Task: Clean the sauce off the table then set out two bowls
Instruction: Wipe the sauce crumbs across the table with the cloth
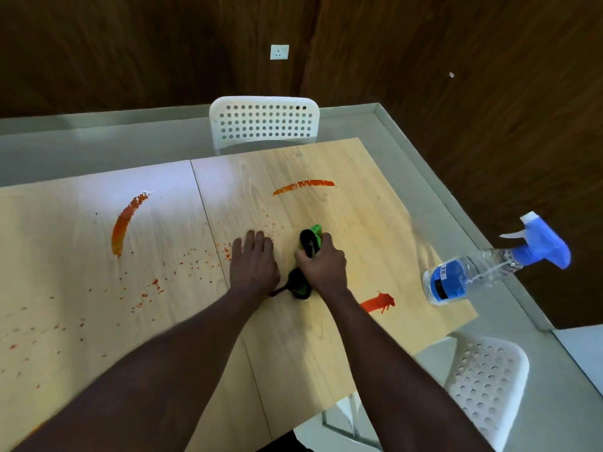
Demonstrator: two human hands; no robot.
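Left hand [254,265] flat, straight-fingered; right hand [323,265] curled round 1 cloth [310,238]; 3 sauce streaks [125,220].

wooden table [326,337], sauce smears [122,223], cloth [315,230], spray bottle [473,272]

The person's left forearm [156,360] and right forearm [394,363] are bare along all of their visible length, long and lean. The left hand [253,265] and right hand [323,269] are bare as well.
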